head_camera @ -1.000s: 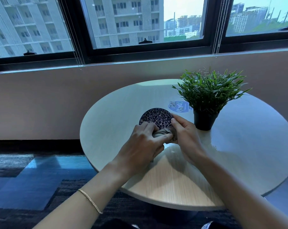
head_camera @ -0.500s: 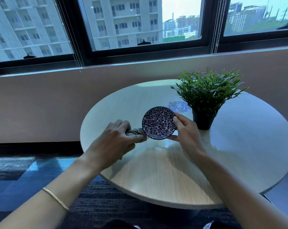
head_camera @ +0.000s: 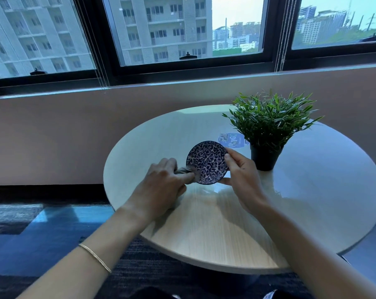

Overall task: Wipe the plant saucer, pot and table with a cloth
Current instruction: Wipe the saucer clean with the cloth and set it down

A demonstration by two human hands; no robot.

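- Holding the saucer (head_camera: 206,161) up off the table (head_camera: 312,201), I have it tipped so its blue patterned face looks back at me. That way I can see where I am wiping.
- My right hand (head_camera: 243,180) pinches the saucer at its right rim, thumb on the near face and fingers curled behind. I judge the edge grip leaves most of the face free for the cloth (head_camera: 186,171).
- My left hand (head_camera: 163,186) is closed round the grey cloth, bunched into a small wad. It presses the wad against the saucer's lower left edge.
- The black pot (head_camera: 264,158) with its green plant (head_camera: 269,119) stands directly on the tabletop, just beyond my right hand. The saucer is out from under it, so both can be reached.
- I reckon the saucer is the step in hand, and the pot and table are left to do.
- The table is round, pale wood grain with a glossy finish that mirrors the window light. A blue sticker (head_camera: 232,140) lies on it between the saucer and the pot.
- Behind the table is a plain wall under dark-framed windows (head_camera: 189,31) that look out on apartment blocks. The carpet (head_camera: 53,223) is in blue and dark patches.
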